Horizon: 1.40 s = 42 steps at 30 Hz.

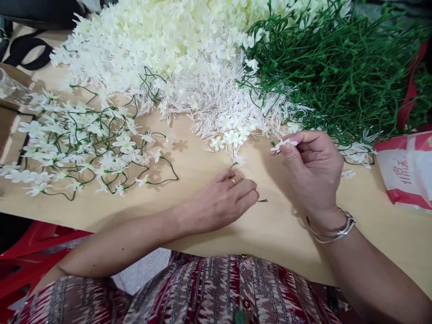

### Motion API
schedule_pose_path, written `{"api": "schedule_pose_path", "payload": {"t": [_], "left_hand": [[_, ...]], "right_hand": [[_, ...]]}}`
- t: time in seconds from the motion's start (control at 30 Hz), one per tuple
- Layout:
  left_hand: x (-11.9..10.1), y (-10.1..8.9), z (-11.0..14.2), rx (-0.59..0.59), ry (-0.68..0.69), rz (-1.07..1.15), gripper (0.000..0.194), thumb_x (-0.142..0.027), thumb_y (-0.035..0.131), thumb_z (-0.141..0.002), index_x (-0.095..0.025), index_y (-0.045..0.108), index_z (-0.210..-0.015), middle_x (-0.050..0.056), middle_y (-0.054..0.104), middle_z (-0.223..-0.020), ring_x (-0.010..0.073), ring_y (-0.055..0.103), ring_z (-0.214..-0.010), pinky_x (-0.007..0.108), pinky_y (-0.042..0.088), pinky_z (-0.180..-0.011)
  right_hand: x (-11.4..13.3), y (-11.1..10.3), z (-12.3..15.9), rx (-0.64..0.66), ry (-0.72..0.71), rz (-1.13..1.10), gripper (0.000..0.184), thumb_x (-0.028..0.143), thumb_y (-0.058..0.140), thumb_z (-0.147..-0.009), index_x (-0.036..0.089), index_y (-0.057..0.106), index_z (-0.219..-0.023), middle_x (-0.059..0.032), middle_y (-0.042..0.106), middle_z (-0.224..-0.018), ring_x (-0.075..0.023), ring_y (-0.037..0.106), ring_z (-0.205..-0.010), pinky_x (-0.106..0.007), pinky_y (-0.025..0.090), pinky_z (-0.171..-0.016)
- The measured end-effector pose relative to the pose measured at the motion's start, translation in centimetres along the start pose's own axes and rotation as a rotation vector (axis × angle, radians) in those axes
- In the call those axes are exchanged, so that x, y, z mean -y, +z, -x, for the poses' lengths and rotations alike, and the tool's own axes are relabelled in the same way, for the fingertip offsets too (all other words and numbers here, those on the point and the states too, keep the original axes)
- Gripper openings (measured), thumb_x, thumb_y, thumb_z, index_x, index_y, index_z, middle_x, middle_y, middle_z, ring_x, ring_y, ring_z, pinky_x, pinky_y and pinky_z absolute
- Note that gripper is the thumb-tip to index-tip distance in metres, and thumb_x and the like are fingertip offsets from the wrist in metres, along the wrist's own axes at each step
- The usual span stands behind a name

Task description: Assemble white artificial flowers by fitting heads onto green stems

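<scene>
My left hand (224, 198) is closed just above the table, its fingers curled round a thin green plastic stem (263, 200). One end of the stem sticks out past the knuckles; the rest is mostly hidden by the hand. To the right, my right hand (312, 166) pinches a white artificial flower (284, 145) between thumb and index finger. Between and beyond the hands lies a small cluster of white flower heads (232, 135) at the front of a pile of white stamens (216, 99). Finished-looking flowers on green stems (124, 143) are spread at the left.
A large heap of pale petals (162, 36) fills the back of the table (189, 162). Green stems (337, 67) are heaped at the back right, near a red and white packet (405, 168). A black tape roll (30, 50) and a clear container (16, 87) stand at the left.
</scene>
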<state>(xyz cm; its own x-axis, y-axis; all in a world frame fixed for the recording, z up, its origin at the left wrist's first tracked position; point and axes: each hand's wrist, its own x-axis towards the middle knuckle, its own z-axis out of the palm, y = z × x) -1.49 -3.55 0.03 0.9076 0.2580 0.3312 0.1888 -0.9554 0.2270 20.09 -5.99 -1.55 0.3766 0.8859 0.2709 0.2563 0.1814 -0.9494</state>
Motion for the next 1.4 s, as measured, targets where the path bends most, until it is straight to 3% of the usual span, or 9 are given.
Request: {"api": "schedule_pose_path", "payload": {"t": [0.1,0.2,0.3,0.4,0.63,0.8,1.1,1.4], "left_hand": [[0.9,0.3,-0.1,-0.266,-0.226,0.257,0.013,-0.021,0.049,-0.112,-0.018,0.062,-0.111,0.004,0.076,-0.099,0.0145,0.07,-0.088,0.029,0.054,-0.084],[1.8,0.3,-0.2,-0.363,-0.397,0.469,0.011,-0.028,0.055,-0.111,-0.019,0.061,-0.11,0.004,0.075,-0.096,0.0127,0.07,-0.081,0.023,0.054,-0.071],[2.6,0.4,-0.2,-0.36,-0.435,0.589,0.015,-0.031,0.057,-0.109,-0.018,0.062,-0.108,0.004,0.073,-0.091,0.0116,0.065,-0.074,0.023,0.052,-0.067],[3.0,0.6,-0.1,-0.382,-0.45,0.635,0.016,-0.032,0.057,-0.109,-0.018,0.062,-0.107,0.004,0.071,-0.089,0.012,0.061,-0.073,0.024,0.051,-0.066],[2.9,0.7,-0.1,-0.38,-0.42,0.671,0.016,-0.034,0.058,-0.108,-0.019,0.063,-0.105,0.003,0.07,-0.089,0.0107,0.057,-0.068,0.023,0.048,-0.061],[2.8,0.8,-0.2,-0.348,-0.401,0.697,0.019,-0.035,0.059,-0.108,-0.018,0.064,-0.105,0.004,0.069,-0.088,0.0113,0.059,-0.071,0.023,0.049,-0.064],[3.0,1.1,0.0,-0.4,-0.56,0.865,0.024,-0.041,0.065,-0.105,-0.018,0.068,-0.102,-0.001,0.06,-0.074,0.0094,0.045,-0.06,0.023,0.036,-0.055],[2.7,1.0,-0.1,-0.326,-0.529,0.89,0.031,-0.047,0.062,-0.106,-0.017,0.07,-0.105,0.004,0.069,-0.082,0.0128,0.057,-0.068,0.025,0.045,-0.06]], "right_hand": [[-0.2,-0.1,0.0,0.08,0.091,-0.104,0.023,0.047,0.08,-0.092,0.029,0.066,-0.095,-0.0002,0.074,-0.083,-0.0196,0.073,-0.076,-0.036,0.06,-0.07],[0.0,-0.4,-0.1,0.249,0.16,-0.198,0.025,0.05,0.081,-0.091,0.029,0.067,-0.091,0.0009,0.072,-0.079,-0.0176,0.07,-0.071,-0.034,0.058,-0.067],[0.4,-0.6,-0.1,0.41,0.193,-0.176,0.024,0.048,0.079,-0.093,0.027,0.068,-0.091,0.0015,0.07,-0.075,-0.0166,0.069,-0.068,-0.032,0.057,-0.064],[0.6,-0.6,-0.1,0.476,0.199,-0.138,0.029,0.052,0.079,-0.092,0.026,0.068,-0.089,0.001,0.071,-0.075,-0.0165,0.069,-0.069,-0.032,0.059,-0.065],[0.3,-0.5,-0.2,0.512,0.263,-0.159,0.031,0.055,0.078,-0.092,0.025,0.069,-0.089,0.0015,0.07,-0.072,-0.0152,0.065,-0.061,-0.029,0.056,-0.056],[0.3,-0.4,0.0,0.568,0.251,-0.179,0.032,0.056,0.078,-0.091,0.026,0.07,-0.088,0.0016,0.069,-0.071,-0.0158,0.067,-0.064,-0.029,0.057,-0.059],[-0.6,-0.7,-0.1,0.594,0.317,-0.25,0.027,0.052,0.08,-0.092,0.027,0.071,-0.09,0.003,0.068,-0.072,-0.0142,0.065,-0.066,-0.029,0.055,-0.063],[-0.4,-0.4,0.0,0.608,0.329,-0.238,0.03,0.055,0.08,-0.09,0.026,0.071,-0.088,0.0023,0.068,-0.07,-0.016,0.065,-0.065,-0.03,0.056,-0.062]]}}
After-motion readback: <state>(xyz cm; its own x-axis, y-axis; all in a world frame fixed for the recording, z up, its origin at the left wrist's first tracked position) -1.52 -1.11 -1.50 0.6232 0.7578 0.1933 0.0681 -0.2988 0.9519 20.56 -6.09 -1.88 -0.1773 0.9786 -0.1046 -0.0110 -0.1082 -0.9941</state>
